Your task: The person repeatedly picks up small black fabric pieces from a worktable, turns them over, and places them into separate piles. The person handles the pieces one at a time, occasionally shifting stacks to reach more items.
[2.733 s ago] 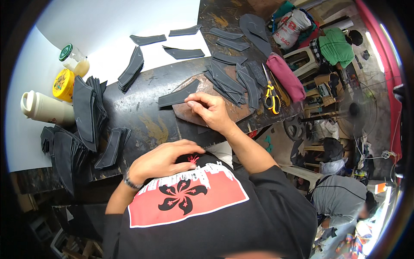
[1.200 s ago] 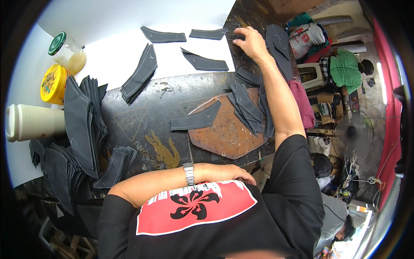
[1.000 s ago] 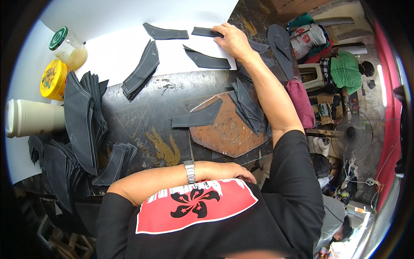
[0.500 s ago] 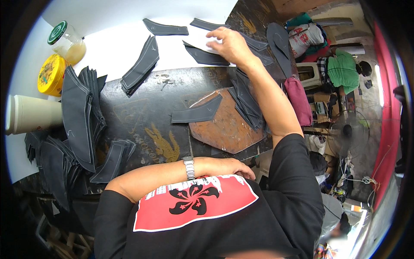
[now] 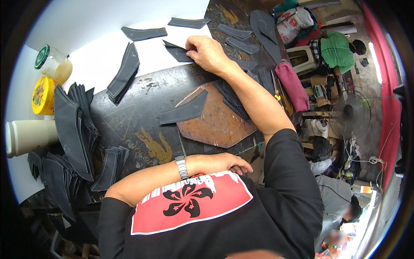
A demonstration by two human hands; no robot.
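While pinched: dark cut piece (image 5: 177, 52) under right hand (image 5: 210, 54) fingertips (white sheet (image 5: 142, 56) beneath).

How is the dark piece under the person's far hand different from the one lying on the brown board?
The piece under the right hand, call it the held piece, lies on the white sheet with fingers pressing it; the board piece lies untouched, partly on the brown board. The held piece is partly hidden by the hand; the board piece shows whole, long and curved. Both are flat, dark grey cut shapes.
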